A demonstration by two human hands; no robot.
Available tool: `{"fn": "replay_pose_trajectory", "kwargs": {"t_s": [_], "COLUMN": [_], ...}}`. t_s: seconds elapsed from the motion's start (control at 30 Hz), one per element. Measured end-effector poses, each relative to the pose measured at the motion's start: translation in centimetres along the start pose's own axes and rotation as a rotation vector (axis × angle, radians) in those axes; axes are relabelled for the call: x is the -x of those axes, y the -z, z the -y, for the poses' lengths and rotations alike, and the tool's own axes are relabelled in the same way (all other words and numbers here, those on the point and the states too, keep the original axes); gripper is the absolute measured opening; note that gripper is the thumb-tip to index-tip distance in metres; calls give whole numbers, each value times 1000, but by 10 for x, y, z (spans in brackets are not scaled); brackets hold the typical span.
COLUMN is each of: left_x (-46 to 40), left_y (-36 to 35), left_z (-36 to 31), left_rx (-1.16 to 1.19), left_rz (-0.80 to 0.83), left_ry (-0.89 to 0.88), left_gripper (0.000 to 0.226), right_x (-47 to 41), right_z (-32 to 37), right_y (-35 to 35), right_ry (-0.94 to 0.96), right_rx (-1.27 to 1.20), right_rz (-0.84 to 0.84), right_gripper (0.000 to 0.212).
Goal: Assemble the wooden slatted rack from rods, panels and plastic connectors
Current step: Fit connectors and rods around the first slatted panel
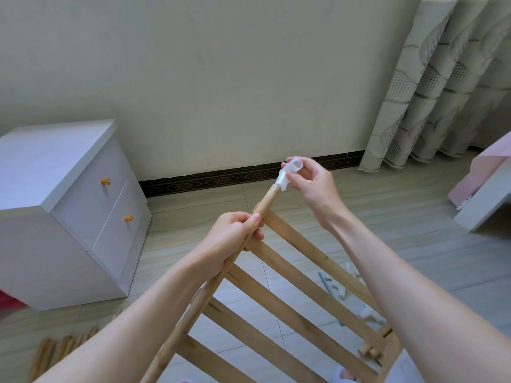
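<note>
A wooden slatted panel (279, 299) tilts up in front of me, its side rod (266, 203) pointing up and away. My left hand (232, 239) grips that rod just below its upper end. A white plastic connector (289, 172) sits on the rod's tip. My right hand (311, 183) pinches the connector between thumb and fingers. Several slats run from the rod down to the right, partly hidden behind my right forearm.
A white two-drawer cabinet (69, 211) stands at the left. Loose wooden rods (55, 352) lie on the floor at bottom left. More white connectors (340, 291) lie on the tiles to the right. A curtain (442, 87) and a pink-covered bed (486, 186) are at the right.
</note>
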State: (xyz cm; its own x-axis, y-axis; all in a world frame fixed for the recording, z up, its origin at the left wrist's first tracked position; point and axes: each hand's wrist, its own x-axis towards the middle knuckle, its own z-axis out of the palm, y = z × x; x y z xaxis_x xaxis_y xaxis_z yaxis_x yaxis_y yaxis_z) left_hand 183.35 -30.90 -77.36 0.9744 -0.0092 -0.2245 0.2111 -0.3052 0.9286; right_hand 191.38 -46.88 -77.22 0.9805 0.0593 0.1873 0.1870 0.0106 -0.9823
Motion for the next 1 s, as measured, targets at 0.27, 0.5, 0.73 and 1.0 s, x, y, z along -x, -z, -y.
{"fn": "replay_pose_trajectory", "kwargs": {"t_s": [0.27,0.5,0.73,1.0], "left_x": [0,-1,-2,-7], "left_y": [1,4,10,31], "left_z": [0,2,0,5], "left_rx": [15,7,-24,34], "left_rz": [-69,-156,-188,-239], "left_ry": [-4,-43,-89,-123], "left_gripper": [25,23,22,21], "right_x": [6,10,11,22], "right_z": [2,7,7,-15], "right_y": [-6,-14,-16,13], "right_ry": [15,62,112,-71], "right_rx": [65,127,233,686], "right_rz": [105,143,164,107], "right_gripper": [19,16,32,56]}}
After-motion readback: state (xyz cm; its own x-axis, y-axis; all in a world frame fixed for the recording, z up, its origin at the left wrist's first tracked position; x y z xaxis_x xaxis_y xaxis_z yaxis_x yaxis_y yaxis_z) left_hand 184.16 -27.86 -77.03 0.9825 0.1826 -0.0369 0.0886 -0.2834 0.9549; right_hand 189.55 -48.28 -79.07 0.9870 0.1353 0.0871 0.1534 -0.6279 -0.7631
